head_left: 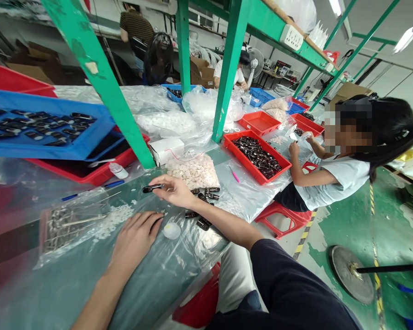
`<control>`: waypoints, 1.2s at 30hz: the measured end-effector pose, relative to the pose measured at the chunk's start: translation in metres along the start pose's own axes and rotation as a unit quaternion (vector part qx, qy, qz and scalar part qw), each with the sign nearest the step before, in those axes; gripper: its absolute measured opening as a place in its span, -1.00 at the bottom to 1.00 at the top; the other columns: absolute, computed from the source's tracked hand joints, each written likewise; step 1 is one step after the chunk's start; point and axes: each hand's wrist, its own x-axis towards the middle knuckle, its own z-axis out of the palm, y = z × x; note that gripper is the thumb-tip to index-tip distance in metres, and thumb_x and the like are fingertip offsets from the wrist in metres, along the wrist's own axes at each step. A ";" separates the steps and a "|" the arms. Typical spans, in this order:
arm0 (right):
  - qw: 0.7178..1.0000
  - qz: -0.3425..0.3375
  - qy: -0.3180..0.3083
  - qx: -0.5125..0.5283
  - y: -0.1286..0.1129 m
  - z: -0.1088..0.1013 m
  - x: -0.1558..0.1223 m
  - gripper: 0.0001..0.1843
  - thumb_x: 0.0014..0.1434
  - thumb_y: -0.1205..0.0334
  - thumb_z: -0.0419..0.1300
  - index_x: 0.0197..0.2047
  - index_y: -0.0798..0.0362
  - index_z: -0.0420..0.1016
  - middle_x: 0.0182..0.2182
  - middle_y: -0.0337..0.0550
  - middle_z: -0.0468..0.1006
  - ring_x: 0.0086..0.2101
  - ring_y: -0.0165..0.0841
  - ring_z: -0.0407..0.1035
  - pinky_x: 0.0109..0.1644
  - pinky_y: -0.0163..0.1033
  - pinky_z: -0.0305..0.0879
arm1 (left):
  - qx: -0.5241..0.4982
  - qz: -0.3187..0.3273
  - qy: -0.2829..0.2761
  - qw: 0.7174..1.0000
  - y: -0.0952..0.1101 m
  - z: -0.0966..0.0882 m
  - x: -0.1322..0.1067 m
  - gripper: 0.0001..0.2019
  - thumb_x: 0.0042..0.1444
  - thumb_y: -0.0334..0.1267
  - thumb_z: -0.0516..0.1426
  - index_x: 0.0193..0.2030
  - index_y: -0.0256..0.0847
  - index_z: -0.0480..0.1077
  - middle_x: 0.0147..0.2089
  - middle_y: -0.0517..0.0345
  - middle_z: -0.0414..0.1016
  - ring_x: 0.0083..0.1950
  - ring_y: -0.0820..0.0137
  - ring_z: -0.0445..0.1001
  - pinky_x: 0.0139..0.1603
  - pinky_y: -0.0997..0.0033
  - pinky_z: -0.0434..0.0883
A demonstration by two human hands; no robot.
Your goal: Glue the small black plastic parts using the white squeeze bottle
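My right hand [175, 190] is raised above the table, its thumb and fingers pinching a small glossy black oblong part [150, 188]. Palm down and just in front of it, my left hand [137, 236] rests on the plastic-covered tabletop with fingers curled together. A dark patch shows between its thumb and forefinger, and I cannot make out what they hold. A small translucent round cap [171, 231] lies beside the left thumb. Loose black parts [203, 223] are scattered under my right forearm. Tiny white pieces [115, 220] are spread to the left of my left hand.
A bag of pale pieces [194, 170] and a white box [166, 151] stand behind my hands. Thin metal rods in a bag [64, 227] lie left. A blue tray [48, 149] sits beyond a green post [103, 87]. A co-worker [333, 178] sits right, by a red tray [285, 166].
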 end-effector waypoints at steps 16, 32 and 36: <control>0.999 -0.039 -0.009 -0.013 0.000 0.001 -0.002 -0.83 0.28 0.27 0.27 -0.06 0.09 0.50 -0.19 -0.17 0.55 -0.48 -0.53 0.31 -0.35 -0.39 0.29 | -0.085 -0.097 0.043 0.991 -0.002 -0.010 -0.005 -0.67 0.36 -0.02 0.01 -0.10 -0.13 0.53 -0.20 0.06 0.67 -0.20 0.19 0.62 -0.13 0.28 0.46; 0.997 -0.065 -0.025 -0.026 0.002 0.010 -0.011 -0.72 0.24 0.09 0.25 -0.04 0.04 0.49 -0.15 -0.13 0.56 -0.39 -0.43 0.36 -0.37 -0.33 0.28 | -0.335 -0.282 0.143 0.888 -0.002 -0.034 -0.003 -0.68 0.18 0.00 0.24 -0.12 -0.20 0.61 -0.20 0.05 0.65 -0.27 0.35 0.59 -0.22 0.37 0.53; 0.997 -0.062 -0.039 -0.029 0.004 0.012 -0.013 -0.72 0.24 0.07 0.28 -0.04 0.03 0.49 -0.26 -0.18 0.54 -0.45 -0.45 0.31 -0.42 -0.33 0.25 | -0.399 -0.295 0.175 0.850 -0.004 -0.036 -0.001 -0.69 0.13 0.01 0.30 -0.17 -0.20 0.62 -0.16 0.01 0.64 -0.30 0.36 0.58 -0.39 0.43 0.48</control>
